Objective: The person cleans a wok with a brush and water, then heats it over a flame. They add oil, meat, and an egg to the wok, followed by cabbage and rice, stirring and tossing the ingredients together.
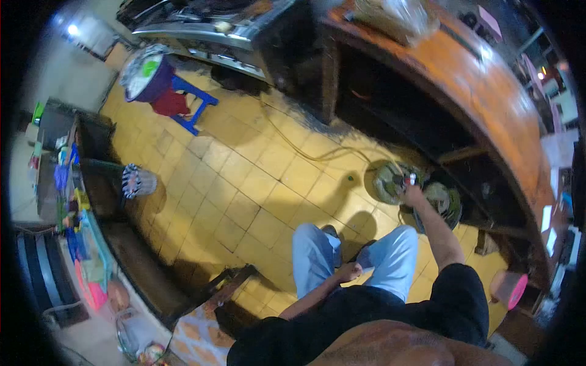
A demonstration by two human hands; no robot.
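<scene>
Green metal suggested a heavy, stiff gas cylinder [384, 186] right of centre, best held up top. The right hand [412, 195] reached there; its finger pose, like the left hand's [349, 272], couldn't be told.

The right hand [414, 195] is at a green cylinder's [384, 186] top, the left hand [349, 272] between light-blue trouser legs [394, 259]

From my remote station I classify this as a kitchen: a stove [210, 44] stands at the far side, a hose [308, 157] crosses the tiles [244, 183] from there to a cylinder [384, 185], and a counter [445, 67] extends alongside
</scene>
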